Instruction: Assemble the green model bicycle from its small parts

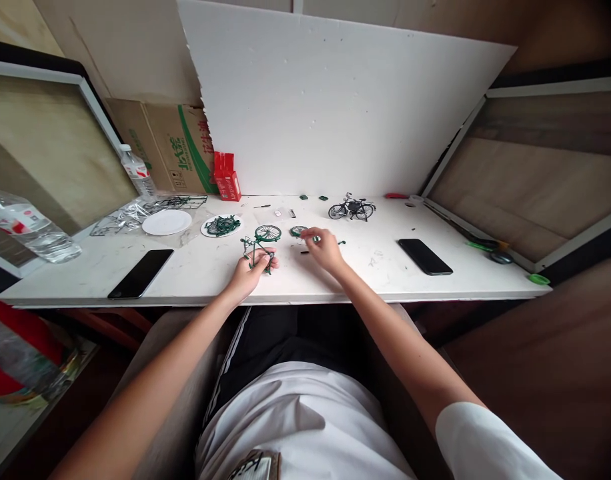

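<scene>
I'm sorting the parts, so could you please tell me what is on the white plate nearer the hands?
The white plate holds a heap of green model parts. Whatever lies beneath that heap is covered.

The cardboard box (173, 143) bears green Chinese characters, too blurred to read.

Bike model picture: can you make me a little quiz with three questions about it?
1. True or false: the left hand holds the green bike frame.
2. How many black phones lie on the white table?
3. What stands nearer the foam board: A the finished black bike, or B the right hand?

Key: 1 true. 2 two, the left phone and the right phone. 3 A.
</scene>
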Action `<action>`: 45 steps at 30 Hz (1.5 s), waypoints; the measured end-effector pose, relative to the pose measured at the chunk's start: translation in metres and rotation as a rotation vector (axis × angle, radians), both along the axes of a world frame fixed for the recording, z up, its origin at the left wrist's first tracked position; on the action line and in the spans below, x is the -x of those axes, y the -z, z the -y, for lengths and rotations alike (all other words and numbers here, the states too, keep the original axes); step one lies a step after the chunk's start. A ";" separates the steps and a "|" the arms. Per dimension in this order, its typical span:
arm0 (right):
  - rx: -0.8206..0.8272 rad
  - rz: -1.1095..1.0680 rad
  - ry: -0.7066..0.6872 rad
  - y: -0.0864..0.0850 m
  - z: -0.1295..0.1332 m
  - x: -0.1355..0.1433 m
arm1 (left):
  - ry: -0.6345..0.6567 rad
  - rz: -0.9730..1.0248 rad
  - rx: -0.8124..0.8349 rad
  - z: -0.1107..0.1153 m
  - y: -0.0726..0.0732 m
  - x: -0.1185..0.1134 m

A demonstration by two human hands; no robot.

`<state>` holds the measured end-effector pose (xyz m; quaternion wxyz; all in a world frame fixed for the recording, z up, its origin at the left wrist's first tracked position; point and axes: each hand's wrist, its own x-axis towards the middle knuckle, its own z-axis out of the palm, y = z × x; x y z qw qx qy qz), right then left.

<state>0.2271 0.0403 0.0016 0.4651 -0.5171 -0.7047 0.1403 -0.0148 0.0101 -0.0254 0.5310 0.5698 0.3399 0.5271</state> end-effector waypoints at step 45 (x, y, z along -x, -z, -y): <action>0.176 0.003 -0.317 -0.008 -0.014 -0.025 | 0.096 0.242 0.296 -0.006 -0.012 0.008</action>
